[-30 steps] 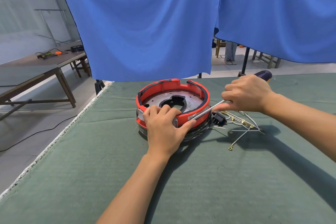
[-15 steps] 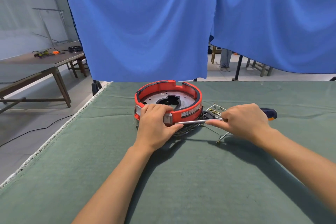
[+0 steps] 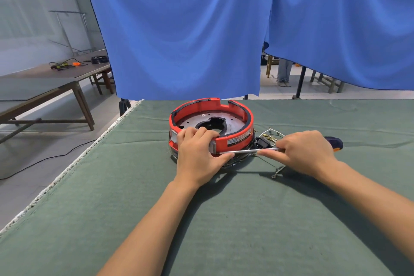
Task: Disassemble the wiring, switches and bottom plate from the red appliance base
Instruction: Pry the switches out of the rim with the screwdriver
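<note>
The red appliance base (image 3: 233,116) is sitting upside down near the far edge of the green-covered table (image 3: 224,219), its metal bottom plate (image 3: 190,121) facing up. The left hand (image 3: 199,152) is gripping the base's near rim, fingers curled over the top edge. The right hand (image 3: 307,152) is holding a screwdriver (image 3: 246,151), its tip meeting the base's near side. Loose wiring (image 3: 271,136) is lying just right of the base. 2 blue curtains (image 3: 183,29) are hanging behind the table.

Left hand (image 3: 197,154): forearm extended forward, fingers curled over, thumb spread right. Right hand (image 3: 307,152): forearm angled in from the right, fingers curled, index extended leftward.
</note>
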Motion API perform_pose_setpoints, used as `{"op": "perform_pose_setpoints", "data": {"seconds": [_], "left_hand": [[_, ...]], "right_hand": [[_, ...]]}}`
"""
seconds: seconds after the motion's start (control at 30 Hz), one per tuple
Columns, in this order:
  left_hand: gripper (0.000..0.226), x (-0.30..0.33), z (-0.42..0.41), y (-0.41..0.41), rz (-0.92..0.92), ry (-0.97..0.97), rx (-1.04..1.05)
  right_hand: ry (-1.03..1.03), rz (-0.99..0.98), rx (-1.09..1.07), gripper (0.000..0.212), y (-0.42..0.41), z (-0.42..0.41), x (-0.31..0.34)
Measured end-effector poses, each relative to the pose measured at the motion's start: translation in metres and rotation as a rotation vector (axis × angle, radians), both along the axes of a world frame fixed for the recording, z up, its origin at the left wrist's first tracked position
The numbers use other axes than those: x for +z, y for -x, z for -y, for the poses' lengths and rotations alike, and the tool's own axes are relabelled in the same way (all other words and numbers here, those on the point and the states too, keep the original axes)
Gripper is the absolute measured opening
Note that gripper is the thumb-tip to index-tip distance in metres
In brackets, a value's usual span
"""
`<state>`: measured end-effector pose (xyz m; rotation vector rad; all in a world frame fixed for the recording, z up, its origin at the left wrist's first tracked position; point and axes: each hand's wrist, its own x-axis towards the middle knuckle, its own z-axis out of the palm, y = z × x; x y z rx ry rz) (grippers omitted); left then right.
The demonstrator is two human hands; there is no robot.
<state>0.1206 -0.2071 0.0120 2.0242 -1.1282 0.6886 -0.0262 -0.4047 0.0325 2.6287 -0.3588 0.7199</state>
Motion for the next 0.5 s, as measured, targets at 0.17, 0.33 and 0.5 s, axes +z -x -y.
{"op": "perform_pose_setpoints", "data": {"seconds": [0.17,0.33,0.5], "left_hand": [[0.045,-0.002,0.002,0.0,-0.014,0.037,-0.003],[0.043,-0.001,0.003,0.0,-0.023,0.041,0.006],[0.042,0.001,0.003,0.0,-0.027,0.035,-0.01]], "right_hand": [[0.043,0.12,0.185,0.065,-0.016,0.017,-0.001],[0.134,0.208,0.292,0.071,-0.035,0.034,-0.006],[0.18,0.203,0.355,0.071,-0.047,0.04,-0.011]]}}
